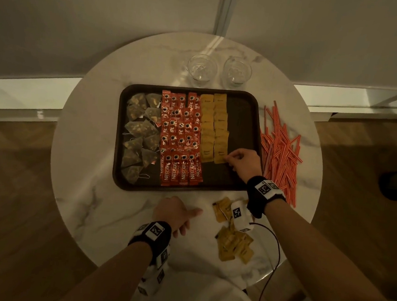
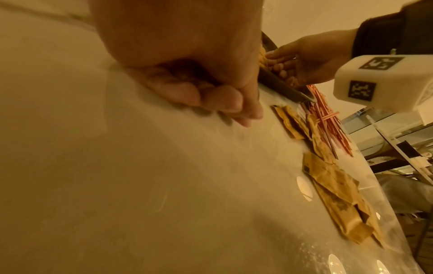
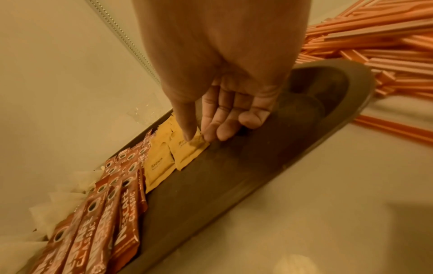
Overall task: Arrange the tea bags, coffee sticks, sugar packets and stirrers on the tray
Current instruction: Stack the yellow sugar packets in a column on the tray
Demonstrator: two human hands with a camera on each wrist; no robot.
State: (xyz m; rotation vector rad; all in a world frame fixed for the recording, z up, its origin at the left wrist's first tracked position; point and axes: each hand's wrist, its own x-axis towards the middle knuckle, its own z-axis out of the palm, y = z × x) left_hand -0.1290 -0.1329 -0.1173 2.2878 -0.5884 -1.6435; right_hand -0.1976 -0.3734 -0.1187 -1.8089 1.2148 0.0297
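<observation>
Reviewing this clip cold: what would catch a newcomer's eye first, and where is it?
The dark tray mid-table, striped with tea bags on the left, red coffee sticks in the middle and yellow sugar packets beside them. The right hand pinches the nearest packet's corner. A loose heap of orange stirrers lies off the tray's right edge.

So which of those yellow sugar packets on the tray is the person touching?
The nearest packet in the right-hand yellow column. The right hand pinches its corner; the other packets on the tray lie untouched.
</observation>
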